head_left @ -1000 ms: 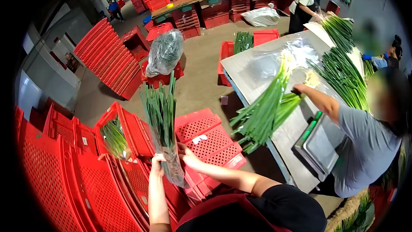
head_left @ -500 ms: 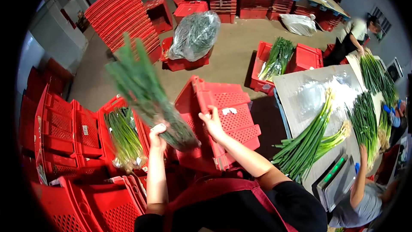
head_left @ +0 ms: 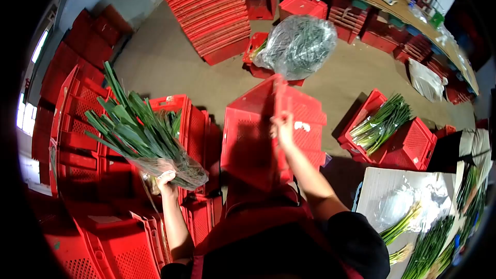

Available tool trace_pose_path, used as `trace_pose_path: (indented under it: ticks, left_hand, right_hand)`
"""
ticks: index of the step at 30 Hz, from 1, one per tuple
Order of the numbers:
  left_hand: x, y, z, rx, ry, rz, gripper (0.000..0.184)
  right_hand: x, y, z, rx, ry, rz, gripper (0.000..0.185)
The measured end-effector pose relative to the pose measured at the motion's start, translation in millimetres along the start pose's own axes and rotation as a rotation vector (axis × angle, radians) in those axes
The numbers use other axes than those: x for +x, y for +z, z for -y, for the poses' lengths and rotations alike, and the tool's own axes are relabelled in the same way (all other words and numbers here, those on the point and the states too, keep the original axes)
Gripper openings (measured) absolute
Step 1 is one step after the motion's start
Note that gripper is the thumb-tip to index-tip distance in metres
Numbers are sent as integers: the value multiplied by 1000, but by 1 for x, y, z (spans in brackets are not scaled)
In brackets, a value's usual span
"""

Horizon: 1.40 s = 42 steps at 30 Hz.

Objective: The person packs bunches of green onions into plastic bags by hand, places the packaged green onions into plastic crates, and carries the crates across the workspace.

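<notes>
My left hand (head_left: pixel 166 180) is closed round the lower part of a bagged bunch of long green leaves (head_left: pixel 147 132), which looks like leeks or spring onions. Its leafy tops point up and left, and clear plastic wraps the lower end. My right hand (head_left: pixel 281 126) is closed on the upper edge of a red plastic crate (head_left: pixel 248 144), which stands tilted in front of me with its hollow side facing left. Behind the held bunch, another red crate (head_left: pixel 194 134) contains more greens, mostly hidden.
Red crates (head_left: pixel 119 232) crowd my left side. A tall crate stack (head_left: pixel 206 13) and a plastic-wrapped bundle of greens (head_left: pixel 299 46) stand ahead. To the right, a crate holds bagged spring onions (head_left: pixel 382 124), beside a table (head_left: pixel 374 191) with loose bunches.
My view has turned left. The bagged bunch has moved left, away from the crate in front of me and over the left crates. My right hand has closed on the crate's edge.
</notes>
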<state>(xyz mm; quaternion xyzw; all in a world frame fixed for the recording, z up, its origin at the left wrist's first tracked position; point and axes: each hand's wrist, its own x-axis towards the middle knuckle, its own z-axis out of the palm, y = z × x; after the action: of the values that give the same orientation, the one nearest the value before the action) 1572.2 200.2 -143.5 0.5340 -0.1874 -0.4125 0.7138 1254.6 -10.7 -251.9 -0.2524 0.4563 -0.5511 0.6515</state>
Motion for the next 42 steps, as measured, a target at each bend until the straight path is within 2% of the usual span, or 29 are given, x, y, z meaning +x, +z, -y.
trace_pose_path:
  ticks: [1, 2, 3, 5, 7, 9, 11, 13, 16, 17, 19, 20, 21, 22, 23, 25, 27, 28, 29, 31, 32, 33, 34, 35, 36, 37, 39, 41, 42]
  left_hand:
    - [0, 5, -2, 2, 9, -9, 32]
    - [-1, 10, -3, 12, -3, -28, 32]
    - [0, 17, -2, 25, 14, -21, 39]
    - [8, 34, 4, 48, 18, 6, 46]
    - [19, 51, 13, 19, -30, -103, 18]
    - [38, 53, 25, 17, -101, -65, 19]
    - [57, 65, 36, -56, -104, -42, 18]
    - [68, 98, 35, -69, -131, 30, 13]
    - [101, 116, 50, -121, -221, 100, 11]
    - [117, 117, 57, -120, -248, 126, 11]
    - [146, 125, 70, -132, -234, 184, 12]
    - [152, 139, 69, -161, -220, 147, 11]
    - [165, 141, 71, -177, -211, 162, 11]
    - [181, 142, 75, -151, -170, 261, 11]
    - [195, 141, 77, -119, -126, 352, 12]
    - [216, 158, 70, -134, -32, 220, 11]
    - [229, 182, 50, -256, -23, 295, 12]
    - [232, 193, 36, -339, -35, 354, 14]
    - [228, 217, 17, -408, -85, 345, 17]
    - [249, 216, 4, -642, -204, 386, 19]
    - [248, 223, -7, -647, -196, 384, 19]
    - [242, 233, -23, -694, -215, 436, 20]
    - [239, 239, -33, -738, -237, 491, 21]
    - [242, 239, -34, -738, -234, 495, 21]
    - [245, 240, -34, -808, -209, 743, 23]
    - [246, 241, -34, -873, -181, 991, 26]
    - [229, 264, -38, -1044, -265, 969, 18]
    - [231, 272, -28, -1077, -296, 1010, 16]
    - [231, 275, -22, -1073, -309, 1015, 16]
  right_hand:
    - [26, -24, 2, -78, -22, 14, 35]
    - [53, -51, 11, -502, 28, -8, 36]
    - [77, -84, 10, -1213, -261, -120, 42]
    - [94, -129, 27, -1690, -426, -406, 49]
    - [107, -198, 26, -1544, -352, -362, 47]
    - [91, -255, 25, -1137, -30, -327, 42]
    - [45, -304, 13, -1308, 31, -336, 34]
    - [-14, -348, -17, -1388, 200, -386, 31]
    - [-124, -403, -92, -1338, 267, -572, 25]
    - [-157, -414, -113, -1150, 498, -590, 29]
    - [-218, -393, -130, -1066, 719, -593, 24]
    - [-236, -373, -118, -629, 885, -543, 25]
    - [-252, -355, -118, -430, 866, -536, 26]
    - [-257, -337, -125, -561, 951, -592, 26]
    - [-260, -315, -119, -442, 966, -685, 22]
    - [-248, -285, -111, -469, 922, -754, 16]
    - [-225, -291, -116, -379, 779, -635, 15]
    - [-203, -273, -104, -342, 595, -681, 14]
    - [-181, -283, -106, -350, 527, -533, 16]
    - [-129, -262, -94, -597, 332, -468, 23]
    - [-103, -224, -54, -698, 346, -339, 26]
    - [-80, -204, -42, -587, 313, -262, 30]
    - [-59, -161, -2, -783, 359, -141, 36]
    - [-43, -124, 25, -760, 339, -61, 39]
    - [-27, -98, 37, -674, 285, -5, 43]
    - [-14, -71, 53, -439, 347, 117, 55]
    - [0, -24, 71, 23, 252, 312, 73]
    - [18, 1, 72, 381, 170, 513, 85]
    - [23, 8, 77, 529, 130, 519, 84]
